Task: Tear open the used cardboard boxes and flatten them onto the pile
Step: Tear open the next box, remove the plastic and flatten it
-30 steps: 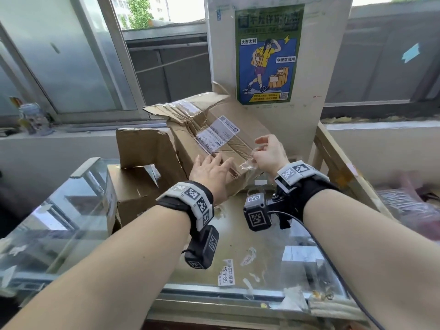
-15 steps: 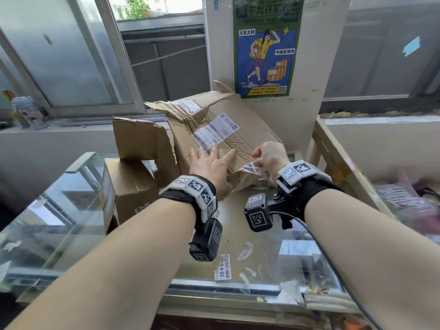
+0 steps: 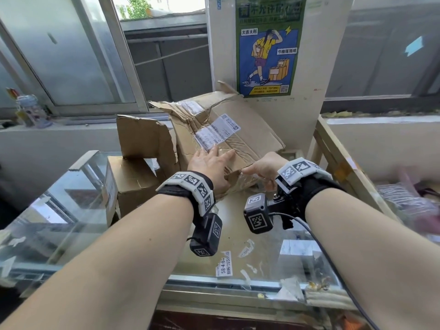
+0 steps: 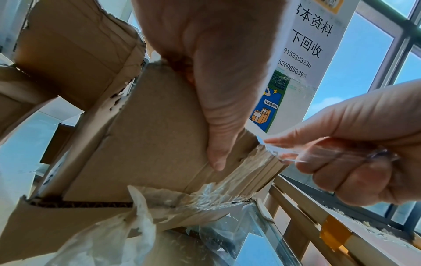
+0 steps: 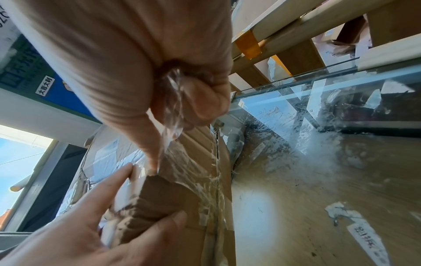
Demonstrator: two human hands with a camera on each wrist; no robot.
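Left wrist view: right hand [image 4: 355, 158] fingers pinch clear tape [image 4: 303, 153]; left hand [image 3: 210, 166] grips box [image 3: 240, 139] corner; cardboard stiff, light; tape stretchy, likely slippery.

I see a matt brown cardboard box [image 3: 238, 136] with rough torn edges, glossy clear crinkled tape [image 4: 303, 153], a white paper label [image 3: 217, 132], and a shiny glass counter [image 3: 59, 210].
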